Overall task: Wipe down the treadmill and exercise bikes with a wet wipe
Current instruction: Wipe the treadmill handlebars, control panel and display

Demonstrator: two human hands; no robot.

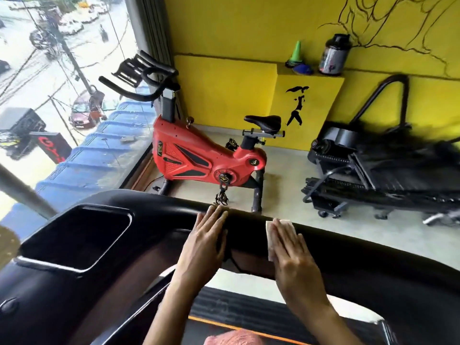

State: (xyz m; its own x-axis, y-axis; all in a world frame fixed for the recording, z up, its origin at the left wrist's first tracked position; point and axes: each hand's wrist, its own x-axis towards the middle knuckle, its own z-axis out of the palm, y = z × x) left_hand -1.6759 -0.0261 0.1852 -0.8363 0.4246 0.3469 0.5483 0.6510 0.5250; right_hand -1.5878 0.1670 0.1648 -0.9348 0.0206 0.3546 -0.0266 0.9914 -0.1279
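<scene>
**Two hands on a treadmill console, one pressing a wet wipe**

At the very bottom edge a bit of pink fabric (234, 338) showed, with the dark treadmill belt (224, 310) just beyond it. Two bare forearms reached forward over the belt to the black treadmill console (99, 270), which curved across the lower half of the view. The left hand (206, 235) lay flat on the console's top rim, fingers straight and together, holding nothing. The right hand (296, 257) lay just beside it to the right, also flat with straight fingers, pressing a folded white wet wipe (270, 241) onto the same rim. The wipe peeked out past the fingertips and along the hand's left side. To the left in the console sat a deep rectangular recess (79, 237).

Beyond the console, on a pale floor, stood a red exercise bike (199, 155) with a black saddle (263, 120) and black handlebars (139, 78). To its right stood a second black treadmill (385, 170). Behind them rose a yellow wall (236, 28), where a ledge carried a green cone (297, 52) and a dark tub (334, 54). A large window (49, 70) on the left looked down on a street.
</scene>
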